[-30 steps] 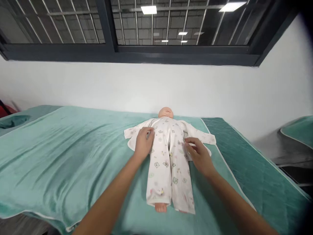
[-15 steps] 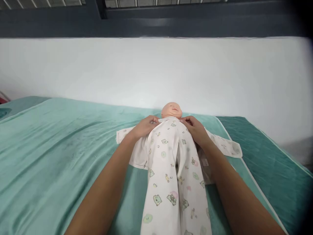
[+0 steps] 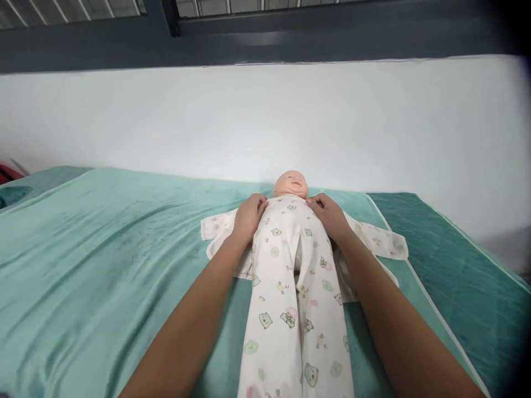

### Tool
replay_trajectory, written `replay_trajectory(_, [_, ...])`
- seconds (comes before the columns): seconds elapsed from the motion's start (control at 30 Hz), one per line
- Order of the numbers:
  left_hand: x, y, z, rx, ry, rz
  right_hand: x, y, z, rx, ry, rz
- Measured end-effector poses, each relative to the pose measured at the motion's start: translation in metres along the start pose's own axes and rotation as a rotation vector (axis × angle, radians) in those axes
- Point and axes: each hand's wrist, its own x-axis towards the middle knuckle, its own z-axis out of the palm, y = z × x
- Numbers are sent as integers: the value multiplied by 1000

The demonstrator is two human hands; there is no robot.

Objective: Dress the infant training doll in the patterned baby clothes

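Note:
A baby doll point(image 3: 291, 182) lies face up, only its head showing. Over its body are printed white baby pants point(image 3: 276, 276), their waist just below the chin and the legs stretching toward me. My left hand point(image 3: 251, 214) is closed on the left end of the waistband, fingers bent over the edge. At the other end, my right hand point(image 3: 327, 215) pinches the waistband between thumb and fingers. A matching white baby shirt point(image 3: 388, 243) lies spread beneath, its sleeves out to both sides. The doll's arms and legs are hidden.
A light green blanket point(image 3: 124, 265) with folds covers the surface. A darker green cloth point(image 3: 448, 265) shows at the right. Behind stands a white wall point(image 3: 265, 121) beneath a dark window frame point(image 3: 311, 41). A red object point(image 3: 9, 172) shows at the far left edge.
My left hand has turned and its fingers have closed farther over the waistband edge. The shirt's left part has shifted slightly. My right hand stays at its corner; the view has tilted slightly.

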Motion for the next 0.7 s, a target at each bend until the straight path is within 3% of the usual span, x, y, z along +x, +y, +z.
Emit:
replay_trajectory(0.17, [-31,1,-8,230,70,171,-30,5,3,182,98,-79])
replay_trajectory(0.33, [-86,15,-21,451,6,175,-80,10,-2,71,166,-72])
replay_trajectory(0.5, [-148,34,-33,489,-85,130,-140,12,-8,-57,91,-5])
replay_trajectory(0.7, [-199,50,-52,393,-126,124,-208,1,-16,-343,-3,-234])
